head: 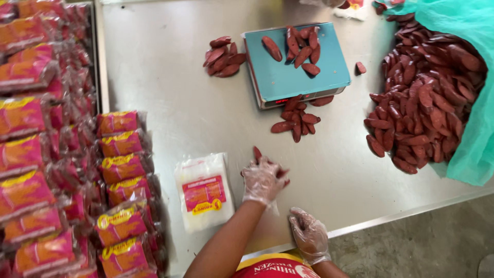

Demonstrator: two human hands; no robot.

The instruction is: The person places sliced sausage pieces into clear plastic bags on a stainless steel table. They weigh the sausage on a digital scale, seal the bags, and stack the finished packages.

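My left hand [263,180], in a clear plastic glove, is closed over a small bunch of dark red sausages [257,153] on the steel table [164,77]. My right hand [309,237], also gloved, rests on the table's near edge with fingers loosely spread and nothing clearly in it. A thin clear bag seems to lie between the two hands. A stack of empty white bags with pink and yellow print [204,191] lies just left of my left hand.
A teal scale [296,72] at the back holds several sausages, with small sausage piles to its left [224,56] and in front [298,119]. A large sausage heap [427,92] fills a green plastic liner [471,149] at right. Filled pink packets [121,170] crowd the left.
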